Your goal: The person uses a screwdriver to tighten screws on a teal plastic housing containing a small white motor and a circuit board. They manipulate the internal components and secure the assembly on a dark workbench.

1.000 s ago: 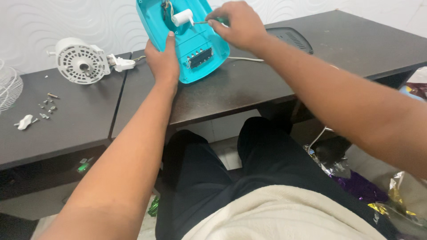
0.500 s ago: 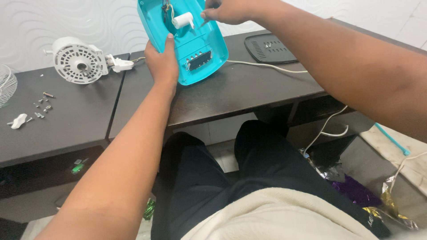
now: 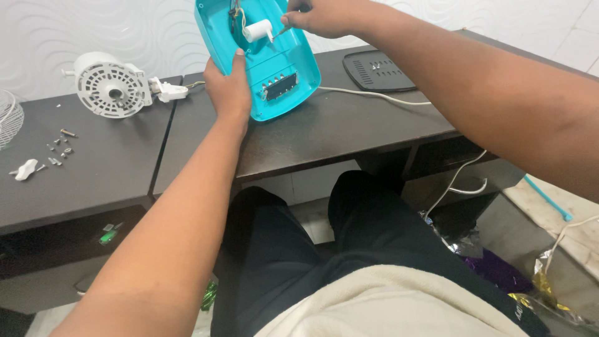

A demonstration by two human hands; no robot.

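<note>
My left hand (image 3: 229, 93) grips the lower left edge of the turquoise plastic housing (image 3: 274, 62), thumb up on its inner face, fingers wrapped behind, holding it tilted up on the dark desk (image 3: 337, 131). The housing sits near the back of the desk, close to the white textured wall (image 3: 93, 25), open side toward me. Inside it: a small white cylindrical part (image 3: 257, 30) near the top with thin wires above it, and a dark switch block (image 3: 281, 86) with a row of metal contacts near the bottom edge.

My right hand (image 3: 321, 15) is at the top of the housing, fingers pinched closed on a thin metal tool (image 3: 282, 30); its tip points at the white part, just beside it. Can't tell if the tip actually touches.

A white cord (image 3: 374, 95) runs from the housing's right side across the desk, passing a flat black grille plate (image 3: 377, 70) lying further right. On the left desk section: a white round motor casing (image 3: 111, 86) with a white plug (image 3: 167, 91) just beside it, loose screws (image 3: 59, 146) scattered, and a small white piece (image 3: 25, 170) near them. A wire guard (image 3: 7, 118) shows at the far left edge. My dark trousers (image 3: 312, 249) are below the desk.
</note>
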